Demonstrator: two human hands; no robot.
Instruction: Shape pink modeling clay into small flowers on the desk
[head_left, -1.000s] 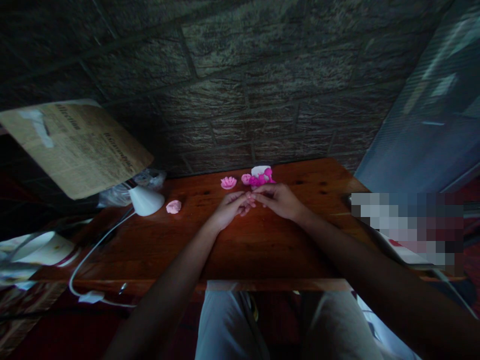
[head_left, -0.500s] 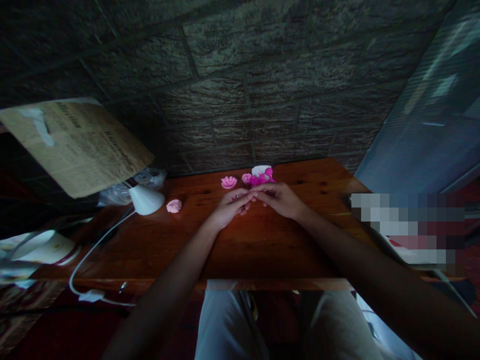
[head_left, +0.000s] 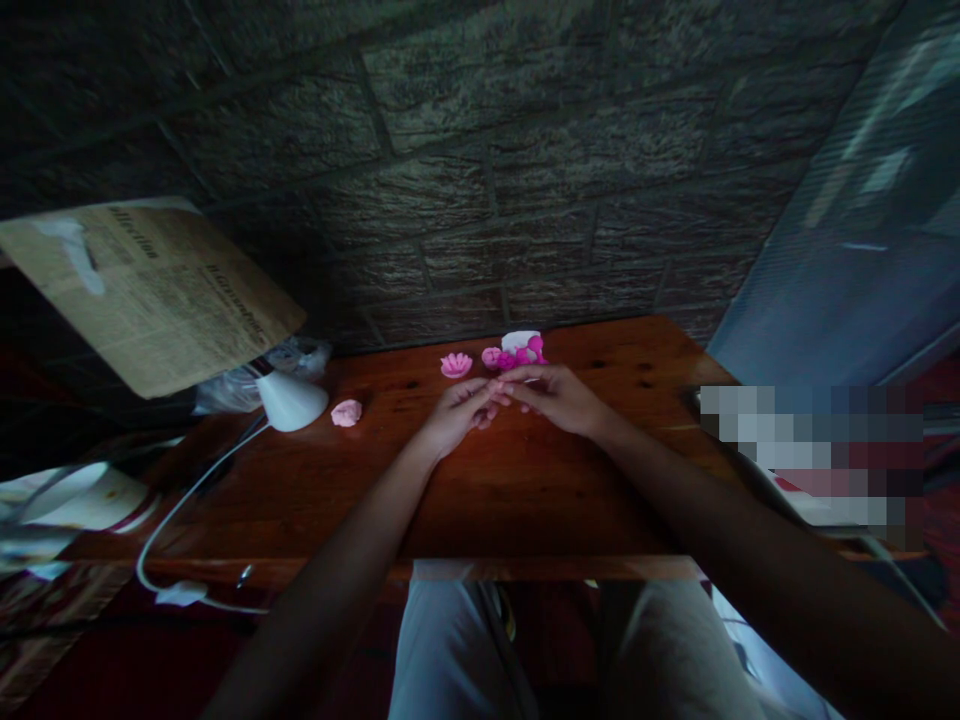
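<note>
Wooden table [head_left: 337,500], fingers [head_left: 531,375] meeting, magenta pieces [head_left: 523,356] just beyond, pink flower [head_left: 456,367] near

Print-shaded lamp [head_left: 165,295], white cord [head_left: 179,501], pale cup [head_left: 94,497], block wall [head_left: 442,175]

the worktop [head_left: 517,490] is reddish-brown wood, glossy, with dark knots to the right of the fingers [head_left: 486,395] and bare boards between them and the near edge. just beyond the fingers lie magenta pieces [head_left: 523,353], overlapping a white piece [head_left: 519,341] in view, with a small pink bud [head_left: 491,357] beside them. a pink flower [head_left: 456,365], petals spread, sits near, beyond the fingers and to their left. well apart to the left is a pale pink lump [head_left: 346,412]; past it stands a lamp [head_left: 292,403], its white cord [head_left: 193,486] running over the near edge. far left is a cup [head_left: 94,497]; far right, something pixelated with a white edge.
</note>
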